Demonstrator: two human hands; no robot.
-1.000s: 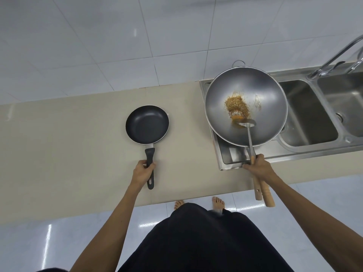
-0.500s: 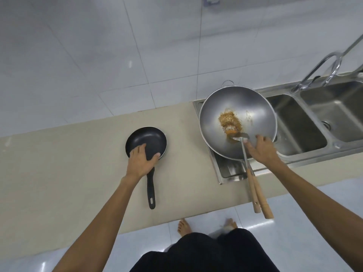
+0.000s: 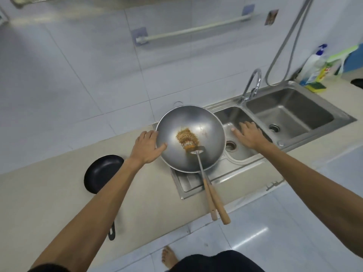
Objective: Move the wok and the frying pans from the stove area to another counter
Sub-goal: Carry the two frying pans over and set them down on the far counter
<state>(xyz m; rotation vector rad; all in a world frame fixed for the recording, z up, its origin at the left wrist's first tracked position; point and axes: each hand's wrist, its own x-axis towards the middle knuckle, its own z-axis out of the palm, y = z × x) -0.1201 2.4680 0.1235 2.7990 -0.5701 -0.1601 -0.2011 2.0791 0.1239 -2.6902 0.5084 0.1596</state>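
Observation:
The steel wok [image 3: 208, 122] sits on the sink's drainboard [image 3: 186, 185], its wooden handle [image 3: 223, 210] sticking out past the counter edge. Inside lie brown food scraps [image 3: 185, 137] and a metal spatula [image 3: 201, 165]. My left hand [image 3: 146, 148] rests on the wok's left rim, thumb over the inside, fingers stretched out. My right hand [image 3: 248, 135] hovers spread over the sink basin just right of the wok, not touching it. The black frying pan [image 3: 100, 171] lies on the beige counter [image 3: 49, 193] to the left, partly hidden by my left forearm.
A double steel sink [image 3: 290, 112] with a faucet [image 3: 251, 85] lies to the right. A soap bottle [image 3: 312, 65] and sponge [image 3: 317, 87] stand at the far right. A towel rail [image 3: 196, 29] hangs on the tiled wall. My bare foot [image 3: 169, 259] is on the floor.
My left hand left the frying pan and moved right onto the wok's rim. My right hand let go of the spatula and shifted to the wok's right side. The view tilted up.

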